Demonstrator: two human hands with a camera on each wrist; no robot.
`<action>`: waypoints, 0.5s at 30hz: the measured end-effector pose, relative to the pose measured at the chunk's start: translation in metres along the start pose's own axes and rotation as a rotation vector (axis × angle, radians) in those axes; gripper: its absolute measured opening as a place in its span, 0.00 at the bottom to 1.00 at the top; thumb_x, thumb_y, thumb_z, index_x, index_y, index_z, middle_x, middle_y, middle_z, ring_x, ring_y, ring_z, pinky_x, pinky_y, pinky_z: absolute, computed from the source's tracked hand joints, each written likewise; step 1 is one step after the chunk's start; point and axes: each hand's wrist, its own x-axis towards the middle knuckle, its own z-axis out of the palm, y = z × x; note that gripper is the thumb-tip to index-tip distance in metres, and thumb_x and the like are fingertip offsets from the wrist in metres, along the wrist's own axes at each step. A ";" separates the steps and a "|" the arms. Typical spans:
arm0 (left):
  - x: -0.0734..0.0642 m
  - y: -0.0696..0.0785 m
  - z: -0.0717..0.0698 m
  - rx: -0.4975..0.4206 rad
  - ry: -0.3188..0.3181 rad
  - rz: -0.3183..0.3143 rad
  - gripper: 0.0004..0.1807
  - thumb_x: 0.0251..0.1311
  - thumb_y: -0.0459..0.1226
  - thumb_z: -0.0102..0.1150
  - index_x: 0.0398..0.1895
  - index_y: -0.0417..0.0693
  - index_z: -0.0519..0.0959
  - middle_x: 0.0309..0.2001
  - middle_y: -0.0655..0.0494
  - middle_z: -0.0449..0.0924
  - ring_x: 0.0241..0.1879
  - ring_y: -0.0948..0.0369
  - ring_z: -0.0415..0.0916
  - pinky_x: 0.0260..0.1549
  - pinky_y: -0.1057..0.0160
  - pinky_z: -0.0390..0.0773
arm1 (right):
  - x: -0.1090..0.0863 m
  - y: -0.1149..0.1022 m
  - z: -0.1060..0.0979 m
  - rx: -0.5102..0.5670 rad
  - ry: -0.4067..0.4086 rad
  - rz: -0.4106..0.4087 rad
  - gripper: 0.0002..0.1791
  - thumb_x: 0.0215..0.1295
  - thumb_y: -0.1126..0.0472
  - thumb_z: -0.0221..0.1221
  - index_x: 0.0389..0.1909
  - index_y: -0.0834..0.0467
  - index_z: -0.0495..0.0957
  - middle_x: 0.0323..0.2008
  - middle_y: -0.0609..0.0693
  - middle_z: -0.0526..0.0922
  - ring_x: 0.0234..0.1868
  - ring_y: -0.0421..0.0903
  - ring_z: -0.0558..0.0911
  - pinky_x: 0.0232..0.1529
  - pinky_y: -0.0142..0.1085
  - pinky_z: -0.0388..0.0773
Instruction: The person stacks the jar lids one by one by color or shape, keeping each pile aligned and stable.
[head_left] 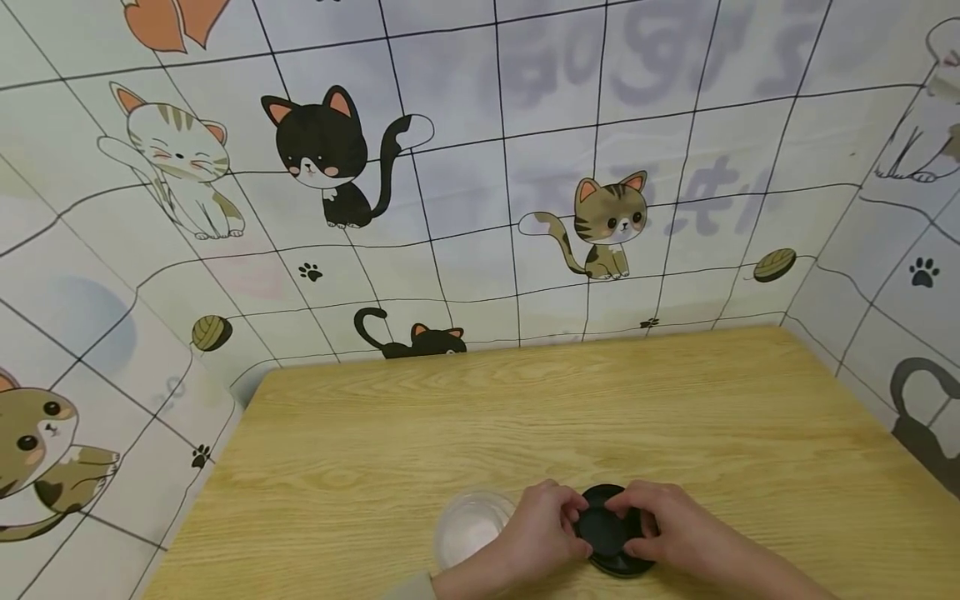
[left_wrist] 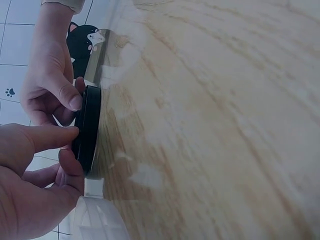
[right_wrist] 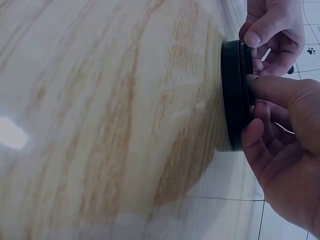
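A thick black round dish (head_left: 604, 533), with a smaller disc-like middle part showing on its top, lies flat on the wooden table. My left hand (head_left: 546, 527) holds its left side, thumb and bent fingers at the raised middle part. From the right, my right hand (head_left: 671, 527) grips the same piece with thumb and forefinger. Seen edge-on in the left wrist view, the dish (left_wrist: 89, 131) has a stepped rim, and fingertips of both hands rest along its upper edge. The right wrist view shows the dish (right_wrist: 234, 95) low on the tabletop. My fingers hide parts of its rim.
Just left of my left hand stands a clear round plastic container (head_left: 468, 529), partly covered by that hand and wrist. The wooden table (head_left: 510, 417) stretches back to a wall (head_left: 465, 192) with a grid and cartoon cats. Similar printed walls stand at left and right.
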 end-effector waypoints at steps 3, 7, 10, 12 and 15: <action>0.000 -0.001 -0.001 -0.003 -0.006 -0.007 0.18 0.47 0.24 0.76 0.44 0.35 0.83 0.31 0.62 0.70 0.24 0.73 0.71 0.30 0.73 0.75 | 0.001 0.000 0.000 -0.003 -0.006 0.002 0.22 0.59 0.62 0.74 0.53 0.63 0.82 0.40 0.40 0.80 0.23 0.31 0.72 0.24 0.31 0.73; -0.002 -0.002 -0.004 -0.035 -0.010 -0.032 0.20 0.46 0.24 0.75 0.45 0.34 0.83 0.31 0.62 0.71 0.25 0.72 0.72 0.31 0.72 0.75 | 0.001 0.000 0.000 0.021 -0.005 -0.016 0.22 0.59 0.62 0.74 0.53 0.63 0.81 0.42 0.43 0.81 0.24 0.31 0.73 0.24 0.31 0.74; -0.005 -0.001 -0.009 -0.081 -0.015 -0.060 0.22 0.47 0.24 0.76 0.48 0.36 0.83 0.33 0.61 0.72 0.26 0.70 0.73 0.30 0.71 0.76 | -0.001 -0.001 -0.001 0.063 0.020 -0.045 0.22 0.59 0.63 0.73 0.54 0.63 0.81 0.44 0.49 0.83 0.25 0.31 0.74 0.24 0.32 0.75; -0.007 0.000 -0.014 -0.091 -0.014 -0.061 0.24 0.48 0.24 0.76 0.51 0.37 0.82 0.35 0.60 0.73 0.26 0.69 0.73 0.29 0.70 0.76 | -0.002 -0.002 -0.003 0.068 0.060 -0.091 0.22 0.59 0.64 0.73 0.54 0.64 0.80 0.44 0.52 0.83 0.26 0.32 0.75 0.24 0.32 0.76; -0.010 0.003 -0.026 -0.085 0.005 -0.049 0.26 0.49 0.26 0.77 0.54 0.40 0.81 0.39 0.57 0.73 0.28 0.69 0.74 0.29 0.70 0.77 | -0.003 -0.003 -0.008 0.067 0.125 -0.152 0.21 0.61 0.66 0.72 0.54 0.64 0.80 0.43 0.53 0.83 0.29 0.33 0.76 0.24 0.33 0.76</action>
